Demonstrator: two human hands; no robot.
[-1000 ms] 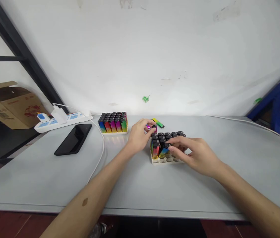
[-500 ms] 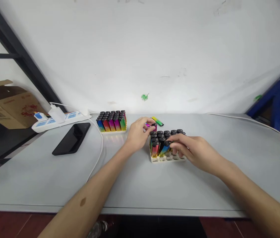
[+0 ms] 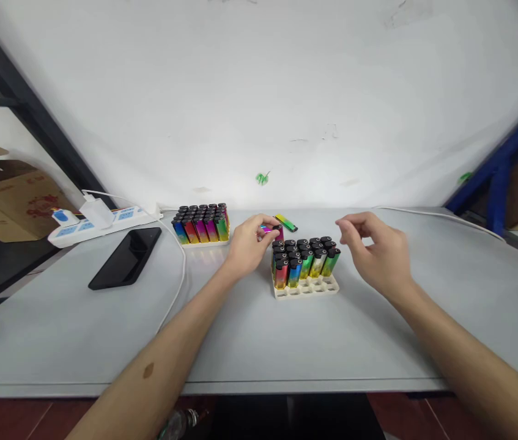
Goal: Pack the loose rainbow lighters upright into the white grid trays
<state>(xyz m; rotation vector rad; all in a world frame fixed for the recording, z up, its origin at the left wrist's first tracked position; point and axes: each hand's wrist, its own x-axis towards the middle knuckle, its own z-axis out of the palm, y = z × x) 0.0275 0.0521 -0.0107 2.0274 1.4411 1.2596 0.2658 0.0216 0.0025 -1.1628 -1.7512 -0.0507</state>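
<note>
My left hand (image 3: 247, 245) pinches a purple lighter (image 3: 279, 234) with a black top, just behind the left end of a cream tray (image 3: 307, 293). Lighters with black tops stand upright in rows in this tray; the front-most are a red one (image 3: 281, 275) and a blue one (image 3: 294, 274), side by side. Bare holes show along the tray's front edge and front right. My right hand (image 3: 380, 253) is raised to the right of the tray, empty, its fingers loosely bent. A green-yellow lighter (image 3: 286, 222) lies flat behind the left hand, partly beside another purple piece near its fingers.
A second tray (image 3: 203, 244) full of upright lighters stands at the back left. Left of it are a black phone (image 3: 125, 258), a white power strip (image 3: 103, 225) with plugs and a white cable (image 3: 180, 284). A cardboard box (image 3: 20, 198) sits beyond the left edge.
My right hand has let go of the blue lighter, which now stands upright in the tray, and moved right and up. My left hand still holds the purple lighter.
</note>
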